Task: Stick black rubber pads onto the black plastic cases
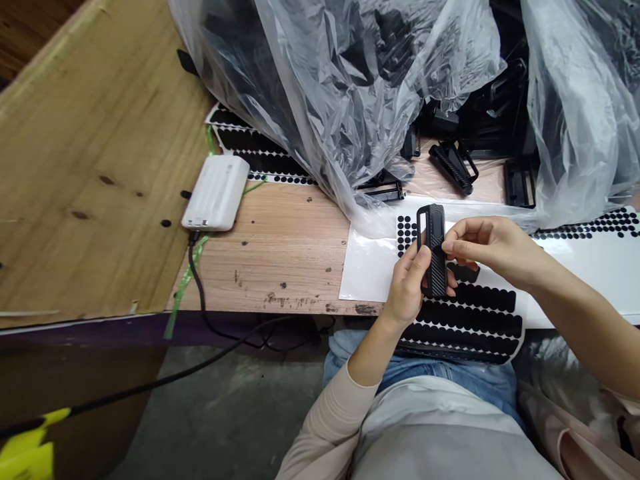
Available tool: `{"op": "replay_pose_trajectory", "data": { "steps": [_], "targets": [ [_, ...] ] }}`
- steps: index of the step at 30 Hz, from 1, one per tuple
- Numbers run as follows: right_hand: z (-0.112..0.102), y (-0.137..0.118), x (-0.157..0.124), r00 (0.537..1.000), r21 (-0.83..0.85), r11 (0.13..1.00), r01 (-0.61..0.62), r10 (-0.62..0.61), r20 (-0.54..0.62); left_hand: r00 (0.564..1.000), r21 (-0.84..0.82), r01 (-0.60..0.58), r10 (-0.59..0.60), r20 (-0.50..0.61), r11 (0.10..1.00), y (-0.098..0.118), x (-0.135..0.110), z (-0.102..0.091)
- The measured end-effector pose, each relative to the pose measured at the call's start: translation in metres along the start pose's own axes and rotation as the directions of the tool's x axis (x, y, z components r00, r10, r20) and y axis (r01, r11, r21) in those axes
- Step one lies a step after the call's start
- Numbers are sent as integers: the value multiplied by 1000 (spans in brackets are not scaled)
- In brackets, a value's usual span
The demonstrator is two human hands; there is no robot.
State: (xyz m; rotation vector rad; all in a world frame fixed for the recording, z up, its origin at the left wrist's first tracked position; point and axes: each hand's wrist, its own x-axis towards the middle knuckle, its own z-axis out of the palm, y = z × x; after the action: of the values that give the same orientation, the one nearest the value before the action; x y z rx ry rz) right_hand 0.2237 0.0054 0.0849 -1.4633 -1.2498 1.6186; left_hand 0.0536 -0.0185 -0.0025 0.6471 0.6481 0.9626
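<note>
My left hand [411, 280] is wrapped round a black plastic part [438, 267] with a ribbed, carbon-look face and an open slot along one side. It holds the part upright above the sticker sheets. My right hand [487, 247] has thumb and forefinger pinched against the part's right edge; a tiny dark spot shows at the fingertips, too small to name. Beneath both hands lies a sheet of black round stickers [465, 323], overhanging the table's front edge. A white backing sheet with small black dots [406, 233] lies just behind the left hand.
Clear plastic bags [340, 100] cover the back of the table, with several black plastic parts [453, 167] among them. A white power bank [216, 193] with a black cable [200, 283] stands at left beside a plywood panel [100, 160]. More dotted sheets [590, 223] lie right.
</note>
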Motion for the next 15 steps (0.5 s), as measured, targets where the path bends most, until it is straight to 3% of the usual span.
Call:
{"op": "replay_pose_trajectory", "data": {
  "steps": [15],
  "targets": [
    [2, 1, 1, 1000, -24, 1000, 6, -6, -30, 1000, -8, 3, -3, 2, 1000, 1, 0, 1]
  ]
}}
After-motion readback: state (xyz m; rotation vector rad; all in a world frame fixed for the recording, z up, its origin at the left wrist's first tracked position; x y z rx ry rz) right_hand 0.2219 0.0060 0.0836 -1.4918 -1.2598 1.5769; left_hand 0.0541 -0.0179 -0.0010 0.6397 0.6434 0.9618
